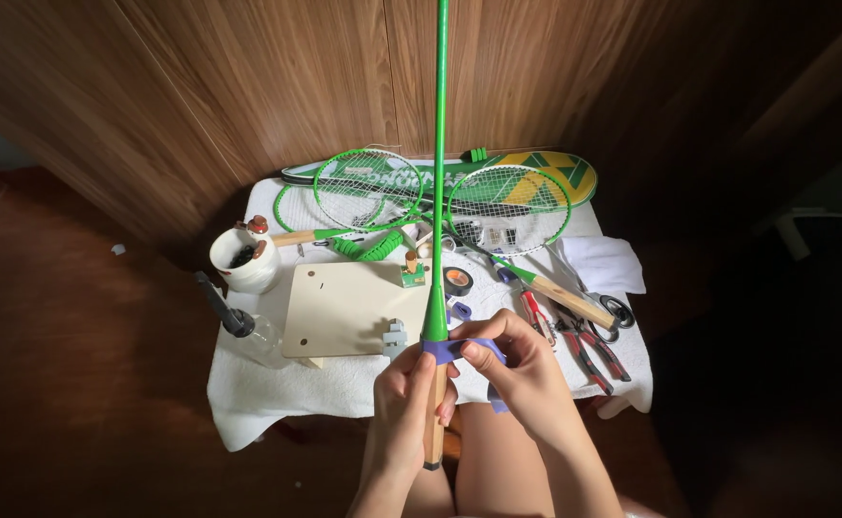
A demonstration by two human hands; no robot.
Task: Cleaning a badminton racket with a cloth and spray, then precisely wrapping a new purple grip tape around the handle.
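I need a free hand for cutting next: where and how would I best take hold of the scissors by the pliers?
Probably by the dark finger loops of the scissors, at the near right end beside the red-handled pliers. Come from the right with the right hand: the loops lie exposed on the white cloth, while the blades point away under the wooden racket handle.
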